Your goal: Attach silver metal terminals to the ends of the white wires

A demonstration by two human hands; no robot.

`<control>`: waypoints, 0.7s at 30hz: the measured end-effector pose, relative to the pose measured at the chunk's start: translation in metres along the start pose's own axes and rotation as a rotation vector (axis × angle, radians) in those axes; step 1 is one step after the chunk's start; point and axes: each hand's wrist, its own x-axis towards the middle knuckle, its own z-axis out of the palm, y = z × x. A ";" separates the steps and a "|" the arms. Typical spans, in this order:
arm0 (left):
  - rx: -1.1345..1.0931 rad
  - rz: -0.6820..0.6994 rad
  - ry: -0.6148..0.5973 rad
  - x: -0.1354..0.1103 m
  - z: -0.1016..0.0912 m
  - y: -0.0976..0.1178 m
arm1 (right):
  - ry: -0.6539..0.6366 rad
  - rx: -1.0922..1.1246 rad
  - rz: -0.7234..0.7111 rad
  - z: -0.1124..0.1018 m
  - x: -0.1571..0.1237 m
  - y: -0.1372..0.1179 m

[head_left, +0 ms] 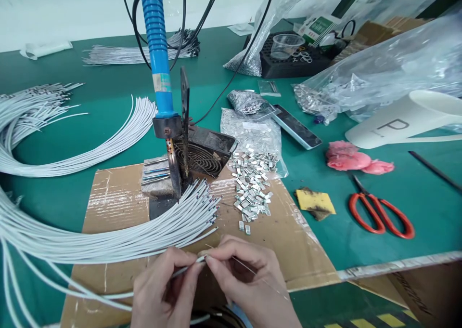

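Observation:
Between thumb and forefinger, my left hand pinches a white cable close to its end. My right hand meets it there, its thumb and forefinger closed at the cable's tip; whatever small part sits between those fingertips is hidden. A thin, silvery wire runs across the right hand's fingers. Just beyond the hands, a bundle of white cables lies on cardboard, ends pointing right. Small metal connectors are heaped past the right hand. A blue-handled soldering iron stands tip down in a holder.
Behind the iron sits a dark fan. To the right lie red-handled scissors, a yellow sponge, pink material, a phone and a white cup. More cable bundles curve along the left; plastic bags fill the back right.

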 end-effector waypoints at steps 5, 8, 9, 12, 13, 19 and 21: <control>-0.018 -0.055 -0.029 0.001 -0.002 0.004 | 0.036 -0.097 -0.166 0.002 -0.002 0.008; -0.123 -0.231 -0.124 0.003 -0.004 0.009 | 0.101 -0.031 -0.154 0.010 -0.005 0.017; -0.186 -0.291 -0.155 0.004 -0.004 0.012 | 0.147 -0.024 -0.191 0.014 -0.006 0.020; -0.420 -0.422 -0.189 0.008 -0.002 0.020 | 0.289 -0.107 -0.451 0.026 -0.009 0.026; -0.471 -0.460 -0.185 0.009 -0.001 0.023 | 0.326 -0.148 -0.536 0.029 -0.010 0.027; -0.506 -0.366 -0.059 0.017 0.003 0.026 | 0.274 -0.260 -0.660 0.021 -0.007 0.022; -0.473 -0.335 -0.043 0.018 0.003 0.024 | 0.174 -0.243 -0.567 0.014 -0.006 0.018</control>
